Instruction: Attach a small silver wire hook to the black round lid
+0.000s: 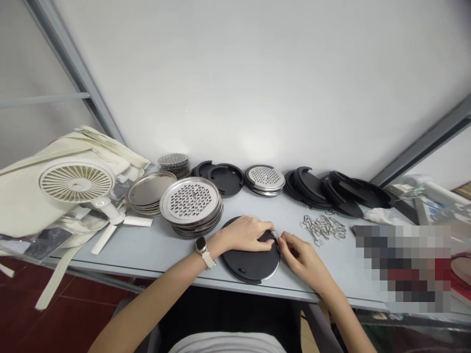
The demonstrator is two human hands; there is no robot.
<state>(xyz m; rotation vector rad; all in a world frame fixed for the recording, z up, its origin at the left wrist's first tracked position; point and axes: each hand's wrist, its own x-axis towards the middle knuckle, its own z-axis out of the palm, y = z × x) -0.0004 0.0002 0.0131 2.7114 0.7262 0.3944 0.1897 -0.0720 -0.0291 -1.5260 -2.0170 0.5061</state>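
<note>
Left hand, fingers parted, seemingly steadies the round black plastic disc; right hand pinches a small silver metal piece at its two o'clock.

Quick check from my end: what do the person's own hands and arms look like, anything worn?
The left hand is ungloved, with a watch at the wrist: dark squarish face, pale strap. The right hand is ungloved too, its wrist without a watch. No sleeves show on either forearm.
</note>
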